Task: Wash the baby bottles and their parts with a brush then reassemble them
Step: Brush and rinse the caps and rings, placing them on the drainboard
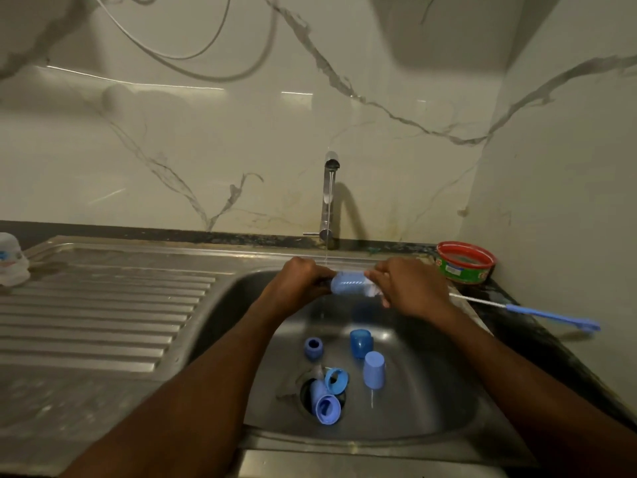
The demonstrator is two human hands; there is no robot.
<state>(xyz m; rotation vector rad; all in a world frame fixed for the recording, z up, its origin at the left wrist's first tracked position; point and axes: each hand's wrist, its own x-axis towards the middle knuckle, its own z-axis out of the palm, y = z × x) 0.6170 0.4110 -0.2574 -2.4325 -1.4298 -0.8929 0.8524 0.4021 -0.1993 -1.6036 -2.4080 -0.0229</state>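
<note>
Over the steel sink (431, 391), my left hand (300, 279) grips one end of a pale blue baby bottle (348, 282) held sideways under the thin stream from the tap (329, 194). My right hand (403, 288) grips the bottle brush at the bottle's other end. Its white bristles (374, 292) show at the bottle's mouth, and its blue handle (551, 317) sticks out to the right over the counter. On the sink floor lie several blue parts: a collar (313, 348), a dark blue cap (360, 343), a pale cap (374, 369), a ring (336, 379) and a teat piece (325, 407) at the drain.
A ribbed steel draining board (103, 305) stretches to the left, with a white container (12, 260) at its far edge. A red and green bowl (465, 262) stands on the dark counter at the back right. The marble wall closes in behind and on the right.
</note>
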